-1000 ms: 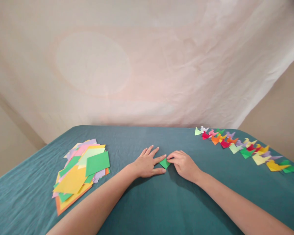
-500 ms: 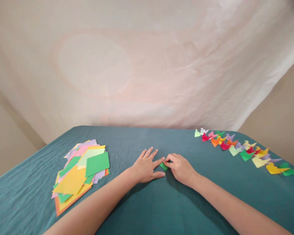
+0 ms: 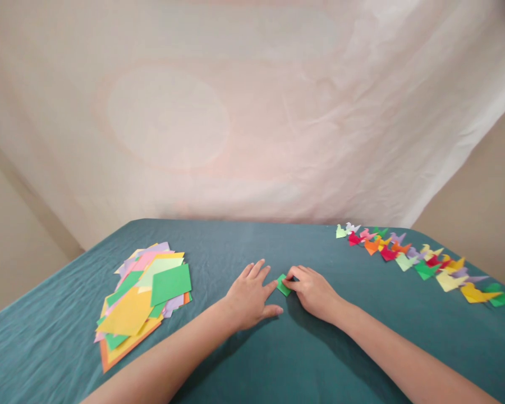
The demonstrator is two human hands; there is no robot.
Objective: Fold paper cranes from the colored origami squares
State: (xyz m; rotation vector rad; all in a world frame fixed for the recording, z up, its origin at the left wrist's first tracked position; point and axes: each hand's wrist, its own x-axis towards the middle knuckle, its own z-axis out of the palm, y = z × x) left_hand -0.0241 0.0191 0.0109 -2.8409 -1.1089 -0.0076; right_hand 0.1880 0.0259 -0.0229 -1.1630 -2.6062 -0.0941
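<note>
A small folded piece of green paper (image 3: pixel 283 285) lies on the cloth-covered table between my two hands. My right hand (image 3: pixel 313 293) pinches its right side between thumb and fingers, hiding that part. To its left, my left hand (image 3: pixel 250 294) rests palm down with the fingers spread. The index fingertip is close to the paper's left corner; whether it touches I cannot tell.
Loose sheets of coloured paper (image 3: pixel 128 312) lie in a heap on the left, a green sheet (image 3: pixel 171 284) on top. Rows of folded paper birds (image 3: pixel 426 270) stand along the right side. Behind the dark green tablecloth (image 3: pixel 235 238) hangs a pale cloth (image 3: pixel 252 123).
My left index finger has drawn back a little from the green paper, so more of it shows. The right hand keeps its pinch. The whole view has shifted slightly.
</note>
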